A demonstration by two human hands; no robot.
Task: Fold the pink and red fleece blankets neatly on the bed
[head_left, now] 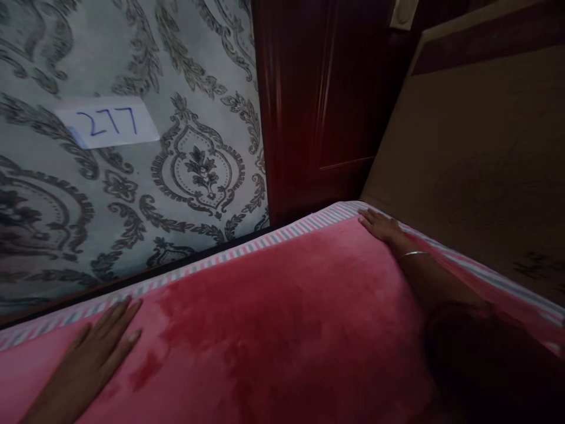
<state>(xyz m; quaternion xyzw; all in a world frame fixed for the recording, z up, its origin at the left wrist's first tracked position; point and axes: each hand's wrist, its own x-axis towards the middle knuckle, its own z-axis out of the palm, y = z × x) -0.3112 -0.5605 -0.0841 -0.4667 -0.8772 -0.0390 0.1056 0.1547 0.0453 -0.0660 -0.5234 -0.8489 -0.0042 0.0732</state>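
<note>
A pink and red plush blanket (282, 306) with a striped border (247, 247) covers a flat surface that looks like a bed. At the lower left, my left hand (97, 347) lies flat on the blanket near the striped edge, fingers stretched out and thumb apart. My right hand (379, 225) rests at the far right corner of the blanket, fingers extended over the plush close to the border. A thin bangle is on the right wrist. Neither hand grips anything that I can see.
Patterned grey wallpaper (198, 165) lines the wall behind, with a paper marked 277 (110, 122) on it. A dark red door or panel (309, 106) stands beyond the corner. A large cardboard sheet or box (477, 147) leans along the right side.
</note>
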